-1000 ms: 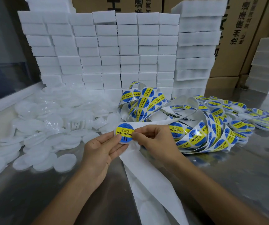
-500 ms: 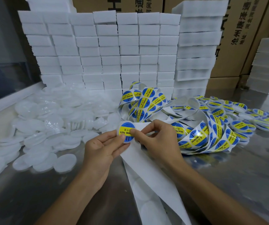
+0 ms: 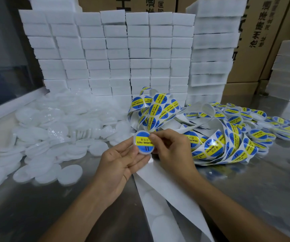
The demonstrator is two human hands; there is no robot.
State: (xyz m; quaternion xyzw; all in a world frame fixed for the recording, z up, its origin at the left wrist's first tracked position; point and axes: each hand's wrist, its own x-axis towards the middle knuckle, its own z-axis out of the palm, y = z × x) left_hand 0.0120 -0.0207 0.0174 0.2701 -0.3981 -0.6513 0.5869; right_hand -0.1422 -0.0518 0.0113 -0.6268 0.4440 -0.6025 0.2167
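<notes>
— Looking over that shoulder, what can't you make out?

— Quite a bit. The lid (image 3: 143, 152) is partly covered. The left hand (image 3: 121, 163) has its fingers laid close together behind it and its thumb coming in at the left rim, so the lid's back is hidden. The right hand (image 3: 172, 151) pinches the right edge, thumb tip on the sticker (image 3: 142, 142), with the other fingers curled out of sight behind.

— Where is the lid, then?

— Held up off the table (image 3: 245, 189), about the middle, just near of the tangle of sticker strips (image 3: 216, 144). The sticker lies flat on its face, blue with a yellow band reading "SOLDERING PASTE". The smaller print is too fine to read.

— And the white paper?

— That's a backing strip (image 3: 167, 198). It comes out from under the hands and runs toward the near edge, where it passes out of view.

— Anything kept in containers?

— Only the cardboard boxes (image 3: 263, 41) at the far right, and just their sides show. Their tops are cut off and whatever they hold is hidden. Everything else lies loose on the table. The plain lids (image 3: 53, 133) are heaped on the left, blurring into one another so I can't count them. The labelled lids (image 3: 263, 123) are spread on the right, beyond the strips. The foam blocks (image 3: 123, 58) are stacked like a wall along the far side, with their bottom rows hidden behind the heaps.
</notes>
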